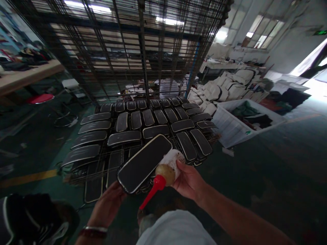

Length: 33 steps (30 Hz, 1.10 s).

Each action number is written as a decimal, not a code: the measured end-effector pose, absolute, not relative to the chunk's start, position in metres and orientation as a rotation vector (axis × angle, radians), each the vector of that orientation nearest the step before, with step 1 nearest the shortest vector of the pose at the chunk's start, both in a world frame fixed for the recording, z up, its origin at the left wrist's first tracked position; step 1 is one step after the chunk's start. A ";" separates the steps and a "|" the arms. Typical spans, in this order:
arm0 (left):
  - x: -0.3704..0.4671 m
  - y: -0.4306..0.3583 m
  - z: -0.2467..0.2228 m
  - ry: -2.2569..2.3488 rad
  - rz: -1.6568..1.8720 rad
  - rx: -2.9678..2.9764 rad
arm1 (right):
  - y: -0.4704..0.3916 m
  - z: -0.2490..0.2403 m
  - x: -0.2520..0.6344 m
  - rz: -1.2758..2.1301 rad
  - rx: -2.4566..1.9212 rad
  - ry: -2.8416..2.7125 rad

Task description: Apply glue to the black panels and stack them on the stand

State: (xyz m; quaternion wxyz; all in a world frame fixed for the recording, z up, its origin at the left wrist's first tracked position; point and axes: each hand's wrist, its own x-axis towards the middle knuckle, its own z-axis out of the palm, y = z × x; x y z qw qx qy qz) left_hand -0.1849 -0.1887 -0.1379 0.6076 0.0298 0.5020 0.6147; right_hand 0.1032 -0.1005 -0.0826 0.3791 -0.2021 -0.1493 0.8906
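The panel (145, 163) is held at its near end by the left hand (109, 202) — seemingly for steadiness; the bottle (166, 171), nozzle (150, 194) down, is gripped by the right hand (189, 179).

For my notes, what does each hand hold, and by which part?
Right hand: the red-nozzled squeeze bottle, by its white body. Left hand: apparently the black panel, by its near end.

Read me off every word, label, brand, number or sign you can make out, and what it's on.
No text can be read in this view.
Green sign, upper right: too small and blurred to read.
Green mark on the white bin: too small to read.
Squeeze bottle in the right hand: no readable lettering.
Black panel by the left hand: none visible.
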 end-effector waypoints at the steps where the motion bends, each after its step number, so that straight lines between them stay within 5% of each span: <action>1: -0.202 -0.185 -0.127 1.243 1.425 0.119 | -0.100 -0.080 0.110 2.295 -0.531 -0.423; 9: -0.190 -0.115 -0.028 1.160 0.933 0.460 | -0.104 -0.072 0.118 2.359 -0.608 -0.652; 19: -0.170 -0.102 -0.042 1.149 1.076 0.599 | -0.110 -0.078 0.114 2.113 -0.705 -0.617; 33: -0.207 -0.117 -0.008 1.166 0.800 0.234 | -0.037 0.024 0.152 1.384 -0.717 -1.196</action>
